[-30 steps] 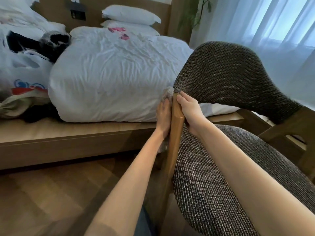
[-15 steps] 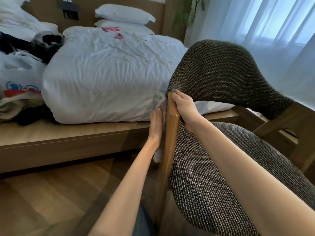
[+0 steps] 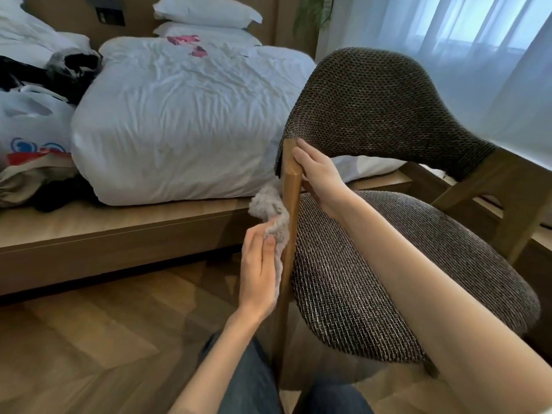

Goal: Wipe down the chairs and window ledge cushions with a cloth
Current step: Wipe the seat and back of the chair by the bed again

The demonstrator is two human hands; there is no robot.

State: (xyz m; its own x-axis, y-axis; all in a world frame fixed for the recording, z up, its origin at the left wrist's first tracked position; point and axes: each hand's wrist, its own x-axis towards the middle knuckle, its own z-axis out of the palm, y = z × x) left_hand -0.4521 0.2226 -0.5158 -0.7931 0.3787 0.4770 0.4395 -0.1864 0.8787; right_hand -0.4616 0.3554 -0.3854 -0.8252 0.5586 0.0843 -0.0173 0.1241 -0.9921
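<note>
Left hand (image 3: 259, 265) has slid down the wooden post (image 3: 290, 234) of the chair (image 3: 403, 264), away from the right hand (image 3: 320, 178), and the cloth (image 3: 272, 211) came down with it.
Now the grey cloth is between the left palm and the post, at about mid-height of the post; its loose bunch stands out at 12 o'clock from the fingertips, and a strip runs down along the hand at 3 o'clock. The left fingers lie straight and close together and press the cloth onto the wood. The right hand is at 1 o'clock from the left one, its fingers curled round the top of the post, just under the woven backrest (image 3: 373, 106).
</note>
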